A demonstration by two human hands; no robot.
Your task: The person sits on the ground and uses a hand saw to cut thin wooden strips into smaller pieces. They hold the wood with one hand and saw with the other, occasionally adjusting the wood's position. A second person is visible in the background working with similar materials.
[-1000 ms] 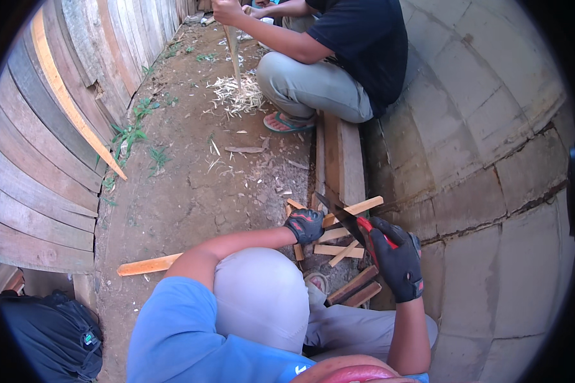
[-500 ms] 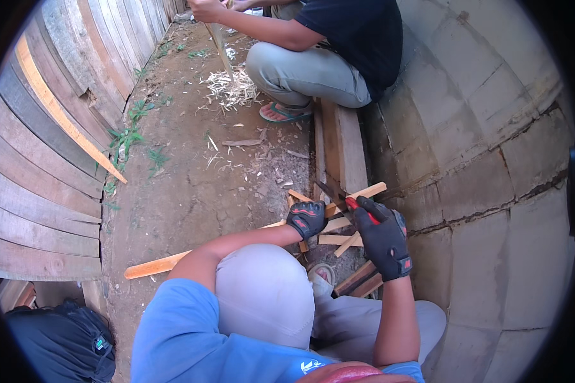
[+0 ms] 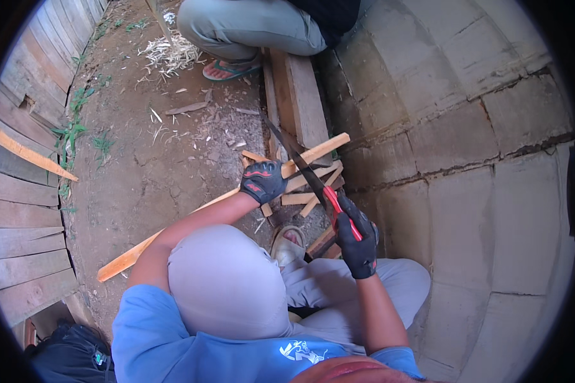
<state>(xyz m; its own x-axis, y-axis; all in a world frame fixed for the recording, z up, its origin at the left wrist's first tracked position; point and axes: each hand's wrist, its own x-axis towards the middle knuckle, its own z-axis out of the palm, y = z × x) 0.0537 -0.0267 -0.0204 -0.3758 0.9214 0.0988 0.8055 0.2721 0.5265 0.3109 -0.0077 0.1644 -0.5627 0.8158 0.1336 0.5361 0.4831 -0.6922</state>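
Handsaw (image 3: 306, 173) laid across a long wooden strip (image 3: 319, 150), viewed from above. The strip runs from the near left, beneath the left forearm, to a free end at the far right, over a loose heap of short wood pieces (image 3: 295, 199). The gloved left hand (image 3: 264, 181) is wrapped over the strip just left of the blade and appears to press it down. The gloved right hand (image 3: 358, 239) is closed around the saw's red handle (image 3: 333, 203), to the right and nearer the body; the blade slants away to the far left. Whether the teeth bite into the wood cannot be told from this angle.

Points of good practice, as judged here: the left hand grips firmly but is best set a little further left, since the blade crosses close beside it. Long, even strokes in one line, with light pressure, should keep the blade from jumping toward the fingers. The heap looks an uneven support and may let the strip rock; a firm bearing near the crossing would help. The sandalled foot (image 3: 292, 239), on the near side of the heap, deserves clearance from the blade.
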